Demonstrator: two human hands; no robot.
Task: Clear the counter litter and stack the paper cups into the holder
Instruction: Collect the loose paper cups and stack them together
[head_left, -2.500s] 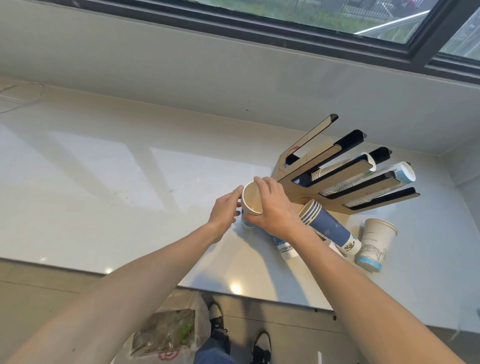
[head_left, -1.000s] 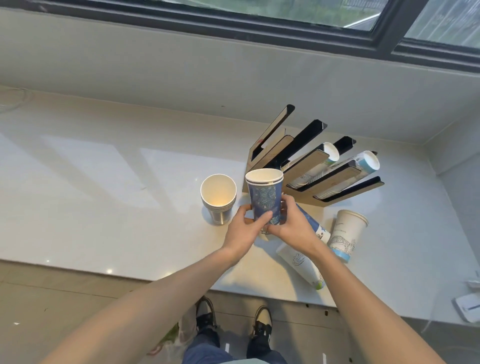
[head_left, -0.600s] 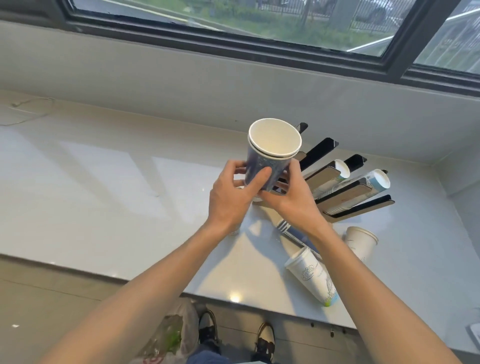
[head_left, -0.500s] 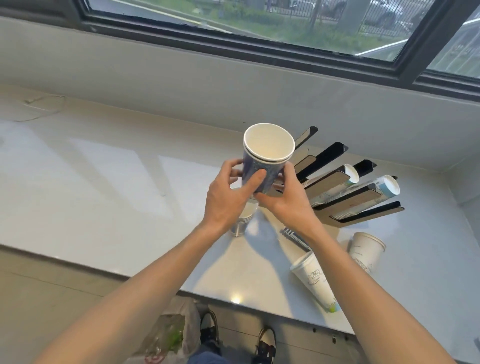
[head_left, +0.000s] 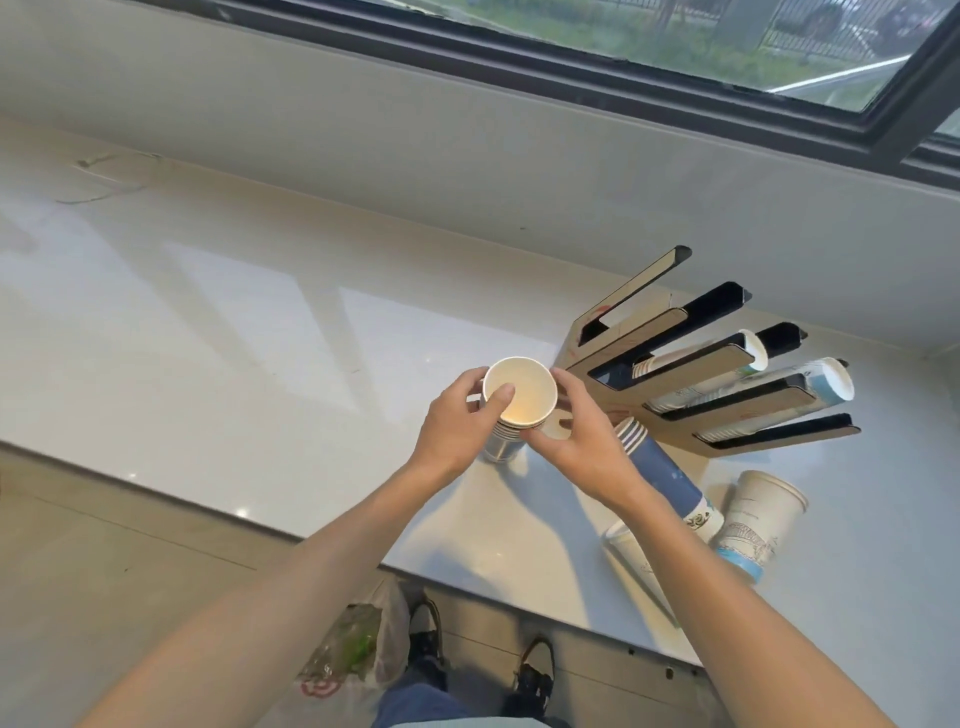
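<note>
A stack of paper cups stands on the white counter, its top cup open and pale inside. My left hand grips its left side with the thumb over the rim. My right hand wraps its right side. Just right of them stands the wooden cup holder with black slots, two of which hold rows of cups. A blue cup stack lies on its side by the holder's foot. A white cup with a blue band stands beside it. Another white cup lies partly under my right forearm.
The counter's front edge runs close below my hands. On the floor beneath are a plastic bag of litter and my shoes. A wall and dark window frame back the counter. A thin cable lies at the far left.
Both hands came down from chest height, where they held blue cups, to the stack standing on the counter. The view tilted downward.
</note>
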